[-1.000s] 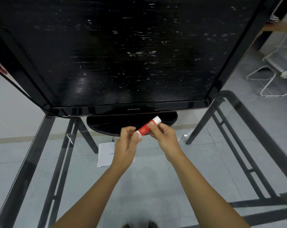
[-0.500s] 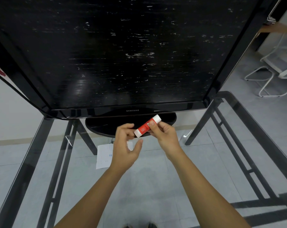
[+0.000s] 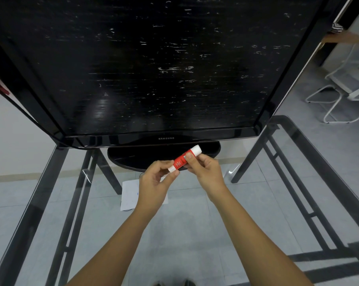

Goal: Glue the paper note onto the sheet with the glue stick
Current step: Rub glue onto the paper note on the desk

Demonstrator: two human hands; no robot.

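A red and white glue stick (image 3: 182,159) is held slanted above the glass table, its white cap end pointing up and right. My right hand (image 3: 205,172) grips its red middle. My left hand (image 3: 156,182) pinches the lower white end between thumb and fingers. A white paper sheet (image 3: 130,195) lies flat on the glass below my left hand, which hides part of it. No separate paper note can be made out.
A large black TV (image 3: 154,69) stands on its oval base (image 3: 149,155) right behind my hands. The glass table (image 3: 195,234) has a dark metal frame (image 3: 298,182). White wire chair frames (image 3: 343,100) stand on the floor at the right.
My left hand loosened to a partly open pose half a second ago and has now closed again on the lower end of the glue stick. The right hand barely moved.
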